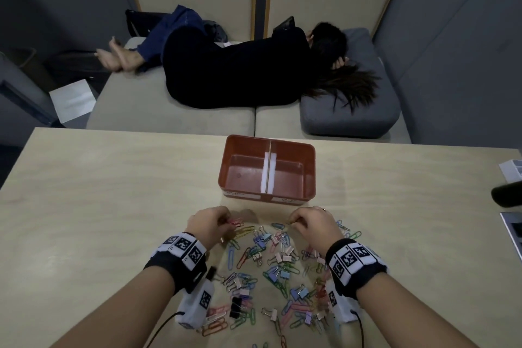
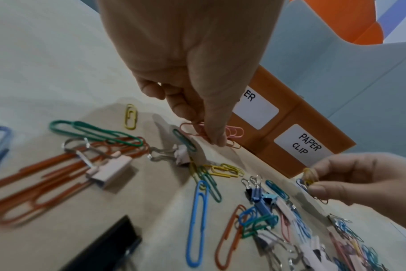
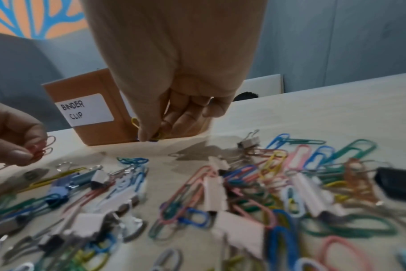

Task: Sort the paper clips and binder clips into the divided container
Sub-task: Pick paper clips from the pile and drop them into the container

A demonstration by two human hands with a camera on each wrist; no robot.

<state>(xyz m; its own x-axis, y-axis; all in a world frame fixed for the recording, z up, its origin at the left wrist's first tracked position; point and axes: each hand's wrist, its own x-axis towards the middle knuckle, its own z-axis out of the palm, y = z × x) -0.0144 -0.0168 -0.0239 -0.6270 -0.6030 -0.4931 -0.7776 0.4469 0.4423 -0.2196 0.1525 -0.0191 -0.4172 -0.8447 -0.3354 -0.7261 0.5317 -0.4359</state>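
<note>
An orange divided container (image 1: 267, 169) stands empty on the table beyond my hands; its front labels read "BINDER CLIP" (image 3: 84, 110) on the left half and "PAPER CLIP" (image 2: 306, 144) on the right. My left hand (image 1: 217, 222) pinches pink paper clips (image 2: 232, 132) just above the table, in front of the container. My right hand (image 1: 299, 223) pinches small yellow paper clips (image 2: 309, 177), and in the right wrist view these yellow clips (image 3: 135, 122) show beside the thumb. A mixed pile of coloured paper clips and binder clips (image 1: 271, 268) lies between my wrists.
A black binder clip (image 1: 236, 306) lies near my left wrist. A white box (image 1: 512, 168) and a dark object (image 1: 507, 195) sit at the table's right edge. Beyond the table's far edge a person lies on a beige sofa (image 1: 175, 104).
</note>
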